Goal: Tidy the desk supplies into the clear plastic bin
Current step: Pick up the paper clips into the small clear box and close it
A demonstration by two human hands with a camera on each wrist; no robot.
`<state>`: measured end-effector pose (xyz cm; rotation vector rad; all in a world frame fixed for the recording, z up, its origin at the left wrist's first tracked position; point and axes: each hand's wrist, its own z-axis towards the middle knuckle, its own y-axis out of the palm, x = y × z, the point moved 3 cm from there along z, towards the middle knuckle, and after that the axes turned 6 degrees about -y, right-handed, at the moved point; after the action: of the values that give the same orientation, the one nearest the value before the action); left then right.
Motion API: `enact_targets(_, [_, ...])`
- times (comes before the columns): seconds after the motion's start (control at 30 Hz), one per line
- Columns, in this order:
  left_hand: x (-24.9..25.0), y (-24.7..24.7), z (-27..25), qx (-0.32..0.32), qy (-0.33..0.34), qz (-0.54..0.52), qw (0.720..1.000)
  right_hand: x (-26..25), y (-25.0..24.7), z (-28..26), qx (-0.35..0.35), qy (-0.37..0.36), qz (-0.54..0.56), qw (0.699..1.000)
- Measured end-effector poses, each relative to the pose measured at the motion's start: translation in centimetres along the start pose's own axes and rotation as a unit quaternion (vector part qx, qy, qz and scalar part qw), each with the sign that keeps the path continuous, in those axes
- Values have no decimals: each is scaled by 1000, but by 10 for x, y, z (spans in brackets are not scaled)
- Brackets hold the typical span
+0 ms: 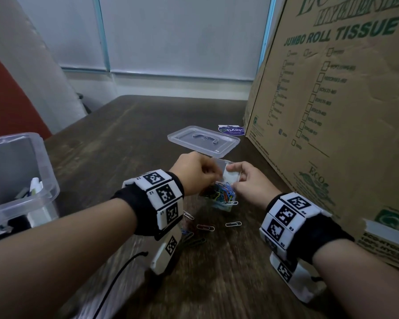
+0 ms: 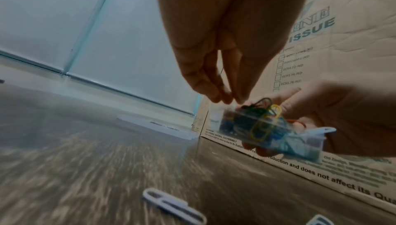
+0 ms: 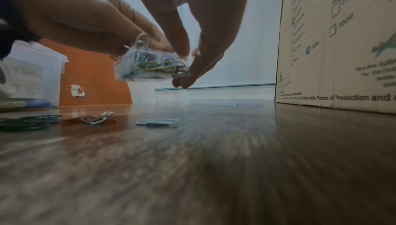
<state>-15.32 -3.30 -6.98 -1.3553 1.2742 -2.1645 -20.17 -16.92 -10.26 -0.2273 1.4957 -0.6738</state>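
A small clear box [image 1: 219, 196] stuffed with coloured paper clips is held just above the dark table, its hinged lid [image 1: 231, 172] standing open. My right hand [image 1: 234, 180] grips the box's right end between thumb and fingers [image 3: 186, 76]. My left hand [image 1: 213, 178] comes from the left, its bunched fingertips [image 2: 225, 97] on the box's [image 2: 268, 127] top rim; whether they also pinch a clip is unclear. Several loose paper clips [image 1: 205, 227] lie on the table below my wrists. The clear plastic bin [image 1: 44, 187] stands at the far left with some items inside.
The bin's clear lid [image 1: 203, 140] lies flat beyond my hands, with a blue-and-white label [image 1: 232, 131] behind it. A tall cardboard tissue carton [image 1: 332, 111] walls off the right side. The wooden table [image 1: 129, 139] runs back to a window wall.
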Motion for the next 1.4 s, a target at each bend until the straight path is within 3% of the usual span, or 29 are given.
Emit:
enact_targets(0.13, [13,5,-4,-53,98,79,991,0,0,1,-15,4,11,1000])
enact_targets(0.23, [11,11,-7,-85,118,130,981,5,2,4,-8,18,18,1000])
enact_targets(0.33, [9,7,-10,-68,134,136,979,8,0,6,16,39,17,999])
enact_targets(0.47, [18,-8,-24,1,209,34,977,7,-10,2,82,60,-19,995])
enact_targets(0.57, [18,4,-33,-124,185,45,974,6,-12,-1,103,62,-42,992])
enact_targets(0.63, [16,21,-38,-201,196,126,951,5,-11,-2,97,65,-50,992])
enact_targets(0.73, [14,40,-41,-262,231,210,913,4,-11,-3,92,68,-54,992])
enact_targets(0.87, [-4,30,-39,-292,183,239,908,2,-10,-3,84,62,-58,993])
enact_targets(1.07, [-32,0,-35,-192,77,221,953,2,-7,-1,74,51,-53,995])
enact_targets(1.2, [-46,3,-40,-267,-6,211,940,1,-7,-2,80,51,-53,994])
enact_targets(1.4, [-49,7,-46,-255,-20,169,952,2,-3,0,67,48,-45,996])
